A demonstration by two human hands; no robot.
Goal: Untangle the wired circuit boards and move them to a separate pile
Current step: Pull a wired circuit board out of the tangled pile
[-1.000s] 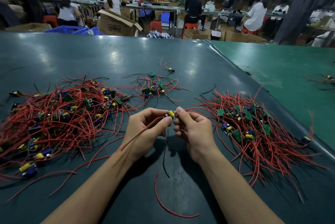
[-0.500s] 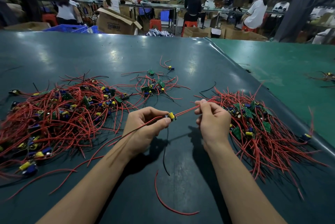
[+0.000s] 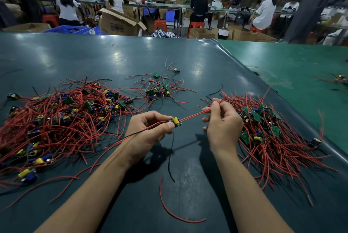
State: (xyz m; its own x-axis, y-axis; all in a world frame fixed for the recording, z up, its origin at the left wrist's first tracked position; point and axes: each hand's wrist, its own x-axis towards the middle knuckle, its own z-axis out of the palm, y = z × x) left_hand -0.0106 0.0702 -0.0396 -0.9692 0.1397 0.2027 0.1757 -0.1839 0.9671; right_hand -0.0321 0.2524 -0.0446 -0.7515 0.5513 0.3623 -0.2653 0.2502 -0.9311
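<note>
Pinching the board's red wires (image 3: 194, 116), the right hand (image 3: 222, 125) has slid farther out toward the right-hand pile (image 3: 273, 138), while the left hand (image 3: 148, 131) still grips the yellow-capacitor circuit board (image 3: 176, 122) above the table (image 3: 113, 59), beside the tangled pile (image 3: 56, 119).

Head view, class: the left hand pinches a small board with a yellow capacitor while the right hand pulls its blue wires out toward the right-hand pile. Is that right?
Not quite. In the head view the wires pulled by the right hand are red, not blue. The rest holds: the left hand pinches the small board with a yellow capacitor, and the wires stretch toward the right-hand pile.
</note>
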